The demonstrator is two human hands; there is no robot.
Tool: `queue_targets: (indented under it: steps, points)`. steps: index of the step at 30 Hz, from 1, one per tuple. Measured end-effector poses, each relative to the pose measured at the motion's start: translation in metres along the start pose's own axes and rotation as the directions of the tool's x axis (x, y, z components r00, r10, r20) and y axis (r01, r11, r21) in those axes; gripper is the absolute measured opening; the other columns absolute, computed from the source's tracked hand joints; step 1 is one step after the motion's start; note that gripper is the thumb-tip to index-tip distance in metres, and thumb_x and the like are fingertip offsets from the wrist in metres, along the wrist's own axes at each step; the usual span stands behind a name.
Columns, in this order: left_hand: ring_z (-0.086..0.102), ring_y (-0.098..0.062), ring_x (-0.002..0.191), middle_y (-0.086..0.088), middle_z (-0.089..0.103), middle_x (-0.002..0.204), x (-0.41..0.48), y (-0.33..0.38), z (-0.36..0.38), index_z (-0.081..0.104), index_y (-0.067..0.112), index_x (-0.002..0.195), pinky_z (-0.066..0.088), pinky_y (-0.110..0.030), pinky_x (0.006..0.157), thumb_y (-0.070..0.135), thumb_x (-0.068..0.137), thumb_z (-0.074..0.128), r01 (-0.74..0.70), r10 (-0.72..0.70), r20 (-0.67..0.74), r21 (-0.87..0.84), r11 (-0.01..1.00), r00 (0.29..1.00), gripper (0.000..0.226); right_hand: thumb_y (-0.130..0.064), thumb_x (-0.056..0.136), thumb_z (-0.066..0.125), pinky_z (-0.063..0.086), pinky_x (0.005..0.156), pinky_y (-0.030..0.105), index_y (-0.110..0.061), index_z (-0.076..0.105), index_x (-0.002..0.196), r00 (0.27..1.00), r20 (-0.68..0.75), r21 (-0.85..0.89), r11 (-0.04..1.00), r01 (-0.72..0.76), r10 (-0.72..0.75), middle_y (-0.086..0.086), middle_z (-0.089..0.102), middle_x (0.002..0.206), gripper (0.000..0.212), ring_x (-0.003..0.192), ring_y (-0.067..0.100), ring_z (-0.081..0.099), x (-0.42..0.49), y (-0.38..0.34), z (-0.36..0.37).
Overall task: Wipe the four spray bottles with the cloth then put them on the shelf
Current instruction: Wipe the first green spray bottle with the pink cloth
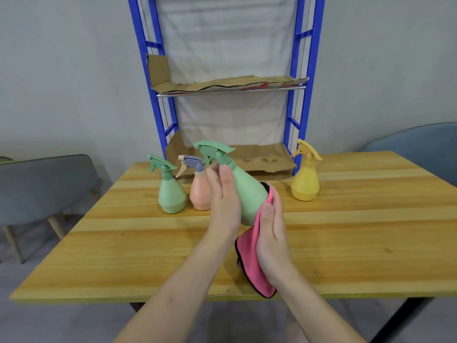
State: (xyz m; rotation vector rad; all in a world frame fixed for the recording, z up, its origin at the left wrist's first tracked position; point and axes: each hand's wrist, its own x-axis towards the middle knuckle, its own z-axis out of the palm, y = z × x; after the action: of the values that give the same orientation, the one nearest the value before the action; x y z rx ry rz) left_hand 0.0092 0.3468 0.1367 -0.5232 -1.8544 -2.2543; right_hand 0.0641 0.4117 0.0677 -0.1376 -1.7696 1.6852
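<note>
My left hand (223,201) grips a green spray bottle (244,191) by its neck and side, lifted and tilted above the wooden table (346,231). My right hand (272,231) holds a pink cloth (254,263) against the bottle's lower right side. A second green spray bottle (170,191) and a peach spray bottle (199,191) with a grey trigger stand upright on the table to the left. A yellow spray bottle (305,177) stands to the right. Behind the table rises a blue shelf (303,95) whose boards are lined with cardboard.
Grey chairs stand at the left (44,184) and far right (420,142) of the table. The lower shelf board (259,159) lies about level with the table's back edge, the upper board (222,86) higher up. A grey wall is behind.
</note>
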Motion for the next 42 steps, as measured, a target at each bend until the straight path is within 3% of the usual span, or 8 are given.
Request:
queue_targets:
  steps: [7,10,15,19,28,34,38,42]
  points:
    - [0.047,0.033,0.083,0.026,0.048,0.103,-0.01,-0.001,0.009,0.047,0.038,0.108,0.033,0.006,0.077,0.027,0.113,0.031,0.05,-0.049,0.01,-0.071,0.996,0.999,0.019,-0.022,0.109,0.035,0.025,0.127,0.042,-0.011,0.027,0.16,0.925,0.047,-0.338,0.865,0.371,-0.378,-0.002,0.026,0.168,0.053,0.157,0.022,0.021,0.007,0.016,-0.01]
    - [0.048,0.031,0.082,0.023,0.052,0.1,-0.012,0.001,0.008,0.056,0.011,0.126,0.035,0.006,0.077,0.026,0.11,0.044,0.005,-0.006,-0.02,-0.057,0.998,1.0,0.025,-0.02,0.109,0.036,0.023,0.127,0.046,-0.008,0.031,0.159,0.877,0.154,-0.414,0.776,0.476,-0.456,0.001,0.027,0.168,0.052,0.158,0.024,0.021,0.01,0.017,-0.014]
    - [0.047,0.036,0.096,0.037,0.052,0.11,-0.007,0.001,0.003,0.048,0.038,0.128,0.037,0.002,0.09,0.033,0.11,0.046,0.012,-0.014,-0.03,-0.082,0.997,0.999,0.02,-0.036,0.11,0.032,0.033,0.123,0.046,-0.032,0.039,0.157,0.987,0.094,-0.098,0.985,0.143,-0.134,-0.014,0.044,0.159,0.048,0.148,0.009,0.039,0.015,0.006,-0.013]
    - [0.052,0.026,0.109,0.046,0.059,0.109,0.002,0.003,0.004,0.047,0.049,0.118,0.039,-0.007,0.098,0.034,0.109,0.047,-0.038,0.033,-0.065,-0.086,0.996,0.997,0.018,-0.053,0.108,0.031,0.041,0.118,0.045,-0.042,0.041,0.153,0.996,0.042,0.078,0.994,-0.076,0.072,-0.015,0.056,0.147,0.047,0.136,0.01,0.054,0.015,-0.005,-0.006]
    - [0.054,0.02,0.091,0.018,0.058,0.1,0.014,-0.01,0.011,0.048,0.038,0.107,0.038,-0.001,0.082,0.025,0.109,0.047,-0.167,0.174,-0.077,0.091,0.982,0.982,0.013,-0.03,0.112,0.038,0.04,0.118,0.032,-0.023,0.043,0.156,0.998,0.03,-0.127,0.99,-0.057,0.061,-0.016,0.058,0.146,0.044,0.136,-0.004,0.049,0.017,0.003,-0.013]
    - [0.048,0.028,0.094,0.023,0.051,0.103,0.033,-0.023,0.011,0.04,0.045,0.105,0.034,0.001,0.081,0.035,0.109,0.045,-0.107,0.117,-0.041,0.199,0.974,0.992,0.012,-0.024,0.11,0.043,0.042,0.096,0.006,-0.035,0.054,0.14,1.0,0.002,-0.244,0.97,0.0,0.0,-0.034,0.058,0.126,0.033,0.117,-0.016,0.054,0.014,0.002,-0.038]
    - [0.054,-0.004,0.104,0.005,0.056,0.113,0.038,-0.045,0.018,0.046,0.024,0.119,0.041,-0.024,0.088,0.033,0.107,0.045,-0.052,0.046,0.028,0.242,0.969,0.999,0.015,-0.029,0.109,0.044,0.049,0.072,0.031,-0.04,0.051,0.125,0.992,-0.126,-0.248,0.968,-0.034,0.002,-0.008,0.065,0.099,0.02,0.082,0.011,0.063,0.032,0.004,-0.063]
    - [0.053,-0.022,0.104,-0.005,0.054,0.111,0.025,-0.072,0.035,0.049,0.014,0.117,0.047,-0.043,0.094,0.035,0.106,0.047,-0.094,0.043,0.149,0.355,0.93,0.988,0.024,-0.03,0.108,0.045,0.051,0.064,0.04,-0.044,0.054,0.117,0.968,-0.249,-0.255,0.966,-0.036,-0.029,-0.002,0.065,0.093,0.018,0.075,0.02,0.062,0.044,-0.001,-0.095]
